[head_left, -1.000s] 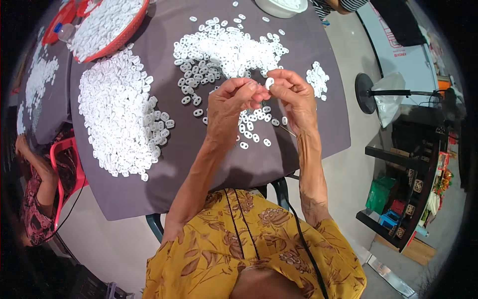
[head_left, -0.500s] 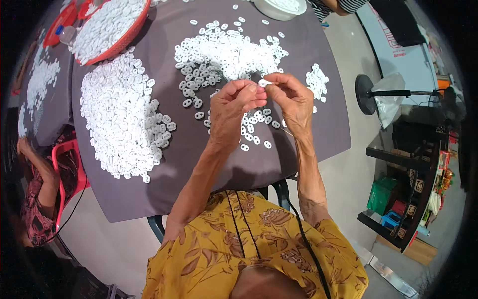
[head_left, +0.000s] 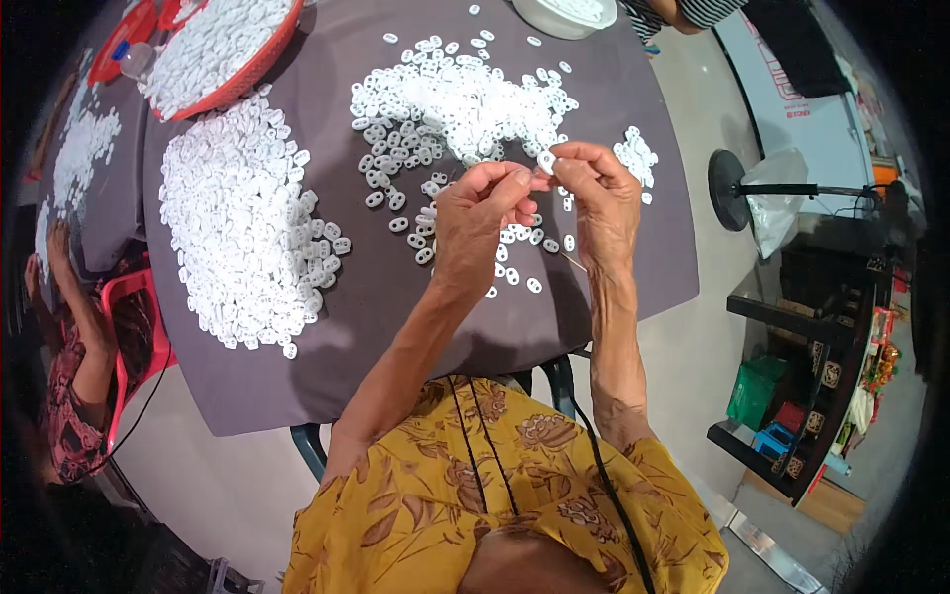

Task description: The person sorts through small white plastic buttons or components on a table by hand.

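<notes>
Between the thumb and fingers of my right hand point(head_left: 602, 203) is a small white oval plastic piece with two holes point(head_left: 546, 161). My left hand point(head_left: 485, 213) is closed in a pinch right beside it, its fingertips close to the piece; what it holds is too small to make out. Both hands hover over the near side of a loose pile of like white pieces point(head_left: 475, 104), and scattered ones lie beneath them. A thin pale stick or strand point(head_left: 574, 261) shows by my right wrist.
A large heap of white pieces point(head_left: 233, 228) covers the table's left part. Behind it stands a full red basket point(head_left: 259, 74); a white bowl point(head_left: 566, 25) is at the far edge. A small pile point(head_left: 635, 156) lies right on the grey tablecloth point(head_left: 663, 247). Other people sit left and far right.
Both hands have shifted slightly to the right, with the white piece still in my right fingers. At the left, the other person's arm has moved further up over their table.
</notes>
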A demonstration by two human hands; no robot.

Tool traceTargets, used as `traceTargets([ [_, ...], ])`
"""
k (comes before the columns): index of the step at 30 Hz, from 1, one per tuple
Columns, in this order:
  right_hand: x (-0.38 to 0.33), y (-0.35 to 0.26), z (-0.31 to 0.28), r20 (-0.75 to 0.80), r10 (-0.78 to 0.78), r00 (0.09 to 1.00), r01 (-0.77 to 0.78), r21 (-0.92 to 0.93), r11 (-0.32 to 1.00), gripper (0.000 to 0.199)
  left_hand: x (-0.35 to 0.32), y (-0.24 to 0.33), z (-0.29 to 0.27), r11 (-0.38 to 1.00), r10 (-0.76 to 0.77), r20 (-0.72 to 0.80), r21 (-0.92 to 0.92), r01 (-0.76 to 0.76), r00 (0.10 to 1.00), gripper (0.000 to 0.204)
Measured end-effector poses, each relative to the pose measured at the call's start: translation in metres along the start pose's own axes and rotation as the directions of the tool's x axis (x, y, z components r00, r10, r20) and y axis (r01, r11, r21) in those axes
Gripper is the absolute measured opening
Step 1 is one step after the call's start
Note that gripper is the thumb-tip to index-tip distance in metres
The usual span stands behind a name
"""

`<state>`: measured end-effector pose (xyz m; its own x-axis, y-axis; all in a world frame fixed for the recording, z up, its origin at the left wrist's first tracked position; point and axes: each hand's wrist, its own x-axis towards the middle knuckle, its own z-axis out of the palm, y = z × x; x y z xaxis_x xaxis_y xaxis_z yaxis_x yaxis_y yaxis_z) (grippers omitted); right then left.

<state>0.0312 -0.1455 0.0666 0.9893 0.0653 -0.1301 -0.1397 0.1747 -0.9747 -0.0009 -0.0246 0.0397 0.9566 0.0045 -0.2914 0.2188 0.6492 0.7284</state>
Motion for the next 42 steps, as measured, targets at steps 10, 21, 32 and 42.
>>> traceTargets([
  [10,-0.004,0.01,0.01,-0.072,-0.12,0.99,0.107,-0.159,0.981,0.016,0.002,-0.008,-0.002,0.999,0.038,-0.053,-0.02,-0.039,0.998,0.018],
  [21,-0.007,0.014,0.013,-0.057,-0.132,0.99,0.114,-0.245,0.963,0.017,0.005,-0.013,-0.005,0.995,0.101,-0.103,-0.013,-0.103,0.99,0.016],
  [32,-0.001,0.002,0.0,0.087,-0.021,0.996,0.054,-0.395,0.917,0.016,0.005,-0.015,-0.005,0.992,0.12,-0.088,0.058,-0.115,0.989,0.016],
  [42,-0.002,-0.001,0.0,0.042,-0.015,0.999,0.029,-0.34,0.94,0.013,0.004,-0.013,-0.005,0.985,0.157,-0.041,0.081,-0.153,0.987,0.017],
])
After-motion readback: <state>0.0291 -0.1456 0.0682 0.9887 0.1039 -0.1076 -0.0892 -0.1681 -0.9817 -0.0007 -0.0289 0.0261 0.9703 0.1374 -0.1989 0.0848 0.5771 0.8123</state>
